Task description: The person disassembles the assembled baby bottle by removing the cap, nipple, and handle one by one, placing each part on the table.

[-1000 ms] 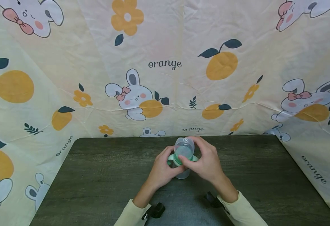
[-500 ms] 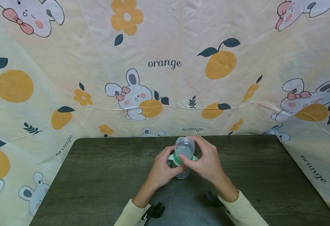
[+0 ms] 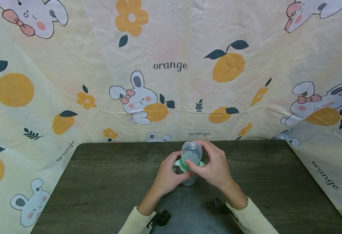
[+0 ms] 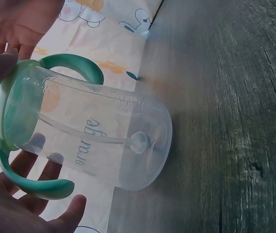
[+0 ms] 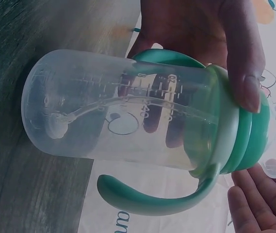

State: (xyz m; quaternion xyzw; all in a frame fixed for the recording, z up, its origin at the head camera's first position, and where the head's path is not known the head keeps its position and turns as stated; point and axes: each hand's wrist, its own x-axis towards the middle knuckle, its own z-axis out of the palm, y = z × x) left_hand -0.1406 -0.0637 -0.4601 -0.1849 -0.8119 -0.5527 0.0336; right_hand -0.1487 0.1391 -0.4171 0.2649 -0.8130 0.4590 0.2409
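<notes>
A clear baby bottle [image 4: 104, 107] with green handles, a green collar and a weighted straw inside is between both hands at the table's far middle. Its base is close to the tabletop; whether it touches I cannot tell. A transparent domed cap [image 3: 192, 149] covers its top. My left hand [image 3: 167, 174] grips the bottle below the collar, thumb in front and fingers behind; those fingers show through the wall in the right wrist view. With its thumb on the green collar [image 5: 251, 133] and fingers by the cap, my right hand [image 3: 216, 164] holds the bottle's upper part.
The dark wood-grain table [image 3: 106, 188] ends at a pale cloth backdrop [image 3: 171, 42] printed with rabbits and oranges. A black wrist camera [image 3: 162, 217] sits at the left sleeve, another [image 3: 221, 207] at the right.
Both hands and the bottle stay where they were. At the lower left the backdrop cloth shifts slightly leftward.
</notes>
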